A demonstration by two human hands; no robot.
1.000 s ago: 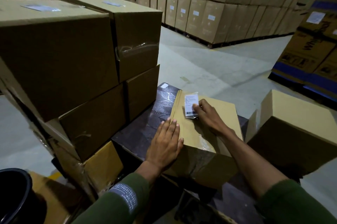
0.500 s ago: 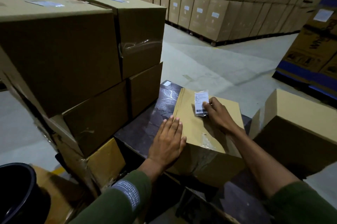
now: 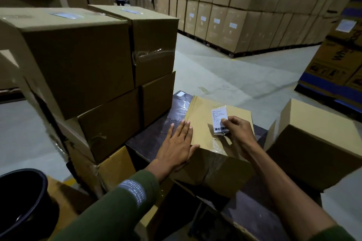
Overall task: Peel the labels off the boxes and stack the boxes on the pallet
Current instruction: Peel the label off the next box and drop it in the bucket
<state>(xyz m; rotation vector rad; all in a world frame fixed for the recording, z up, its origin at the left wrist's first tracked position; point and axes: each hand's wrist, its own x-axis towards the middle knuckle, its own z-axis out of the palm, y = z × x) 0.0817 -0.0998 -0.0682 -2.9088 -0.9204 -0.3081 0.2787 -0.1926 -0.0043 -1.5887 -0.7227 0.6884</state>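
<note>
Right now your left hand (image 3: 177,147) lies flat on the near left corner of the cardboard box (image 3: 203,135), fingers (image 3: 183,129) straight and close together, while your right hand (image 3: 238,133) pinches the white barcode label (image 3: 219,119) on the box's top face. That box sits on a dark glossy sheet (image 3: 178,107), just beside the stacked boxes (image 3: 94,76) at your left, with another carton (image 3: 317,142) at your right.

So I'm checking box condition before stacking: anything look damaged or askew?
Yes: the leaning cardboard sheet at the stack's left corner is torn and crumpled. The box being peeled looks intact, its label partly lifted.
</note>
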